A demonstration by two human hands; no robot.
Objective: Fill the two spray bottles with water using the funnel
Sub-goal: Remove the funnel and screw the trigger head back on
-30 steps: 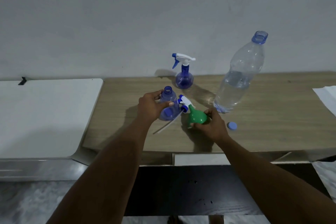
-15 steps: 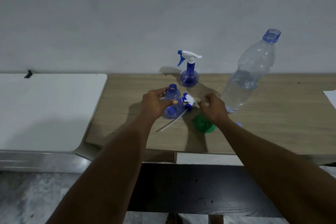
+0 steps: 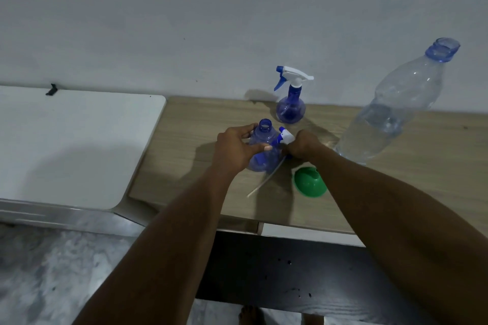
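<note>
Your wooden bench carries the lot. Far back, against the wall, stands a capped spray bottle. At the middle stands an open spray bottle. Its loose trigger head is just right of it, with the tube trailing toward you. The green funnel lies near right. The uncapped water bottle stands farther right.

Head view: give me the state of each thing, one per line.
near spray bottle: upright, neck open, held by left hand.
spray head: off its bottle, gripped by right hand.
far spray bottle: upright, head on.
water bottle: uncapped, partly full.
funnel: on the table, in no bottle.
</note>
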